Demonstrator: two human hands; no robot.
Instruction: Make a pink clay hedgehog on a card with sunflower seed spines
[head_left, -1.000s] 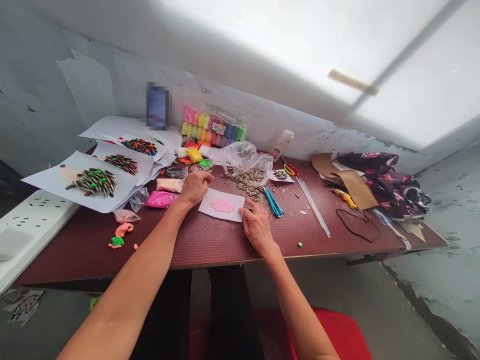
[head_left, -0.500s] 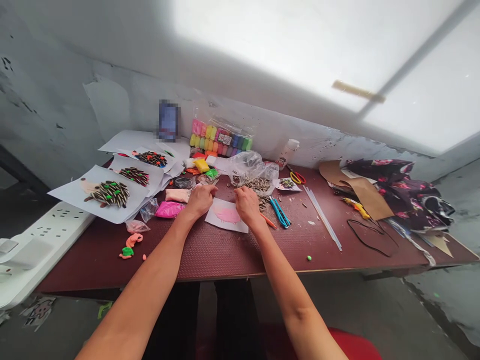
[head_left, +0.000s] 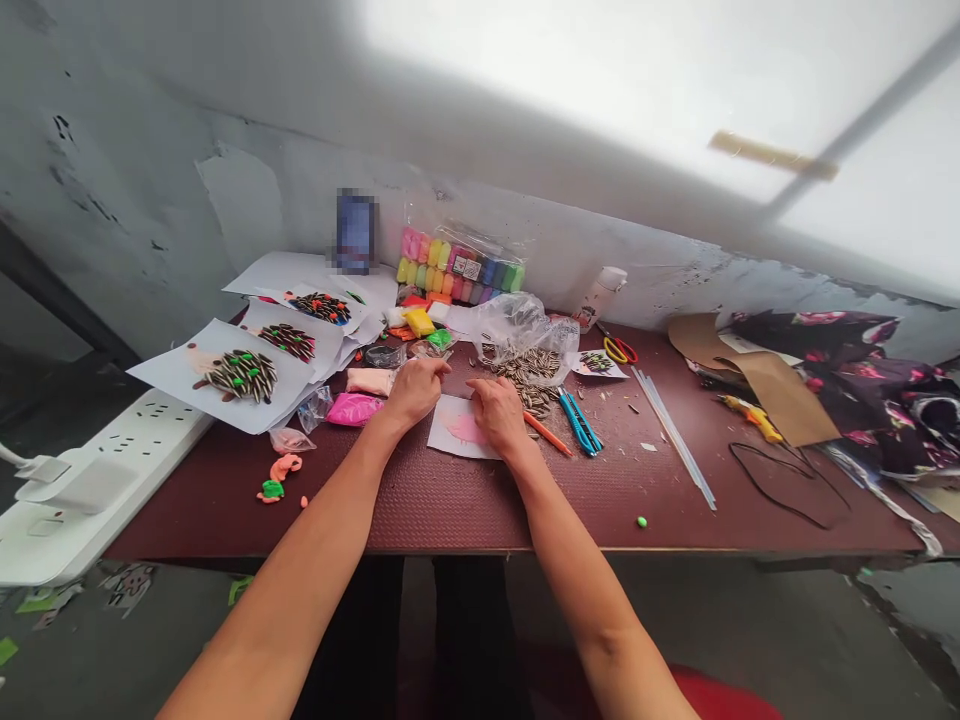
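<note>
At pink-patched card (head_left: 454,430), L hand (head_left: 417,390) nr edge; R hand (head_left: 499,413) over; fingers (head_left: 481,390) bent; can't tell if gripping.

Light: strong, from upper right — white pane (head_left: 637,110) was blown out, detail lost | Tabletop (head_left: 465,520): moderately lit, shadows soft | Floor (head_left: 720,610) beneath: dim | Distortion: wide-angle; power strip (head_left: 154,440) was stretched toward left edge | Clarity: upright object (head_left: 355,232) was pixelated — unreadable; fine detail was soft.

Two hands (head_left: 418,390), one pink-patched sheet (head_left: 454,430), one blue cutter (head_left: 580,423), one glue gun (head_left: 754,418), one pair of scissors (head_left: 620,350)
</note>
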